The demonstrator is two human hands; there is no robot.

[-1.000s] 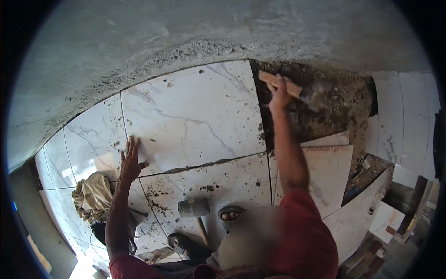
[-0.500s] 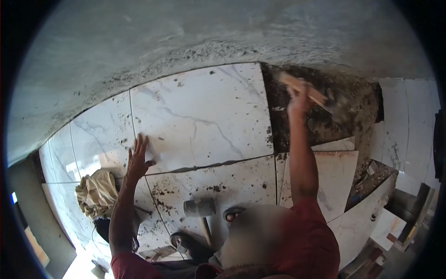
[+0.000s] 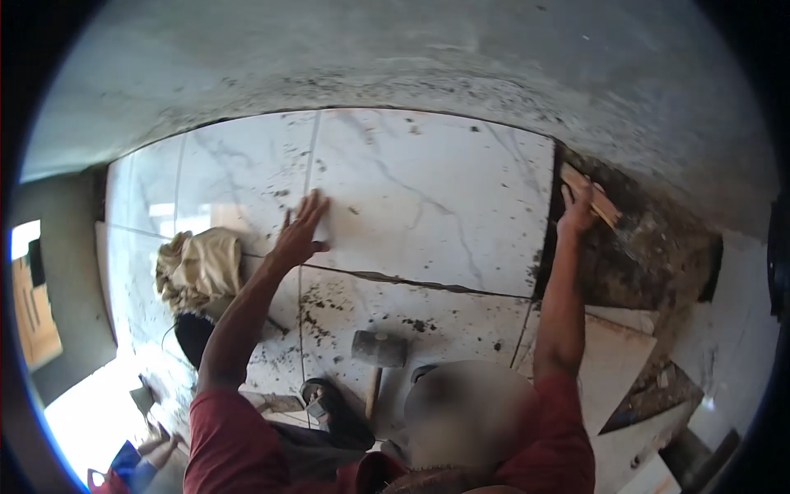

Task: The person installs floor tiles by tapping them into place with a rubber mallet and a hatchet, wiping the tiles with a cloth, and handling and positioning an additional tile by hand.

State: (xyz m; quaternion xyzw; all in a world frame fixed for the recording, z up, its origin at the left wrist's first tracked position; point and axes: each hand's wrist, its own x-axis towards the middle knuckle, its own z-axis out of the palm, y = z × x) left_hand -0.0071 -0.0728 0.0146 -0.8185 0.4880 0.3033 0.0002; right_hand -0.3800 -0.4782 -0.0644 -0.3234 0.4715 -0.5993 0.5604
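From afar, I saw the right hand (image 3: 578, 212) clamped on a flat, reddish-tan wooden board (image 3: 605, 206) over the dark brown soil bed (image 3: 671, 263), just beside the large white, grey-veined tile (image 3: 428, 189). The left hand (image 3: 295, 240) — fingers spread, gripping nothing — rested on that tile. I judged the step to be working the soil; the next move called for a firm grip and steady bracing.

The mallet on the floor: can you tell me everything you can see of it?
The mallet has a thick, dark grey, blocky head that looks like rubber, and a slim light-brown handle, apparently wooden. It lies on a white tile specked with dirt, handle pointing toward the picture's bottom. Nobody holds it; whether its handle touches the nearby sandal is unclear.
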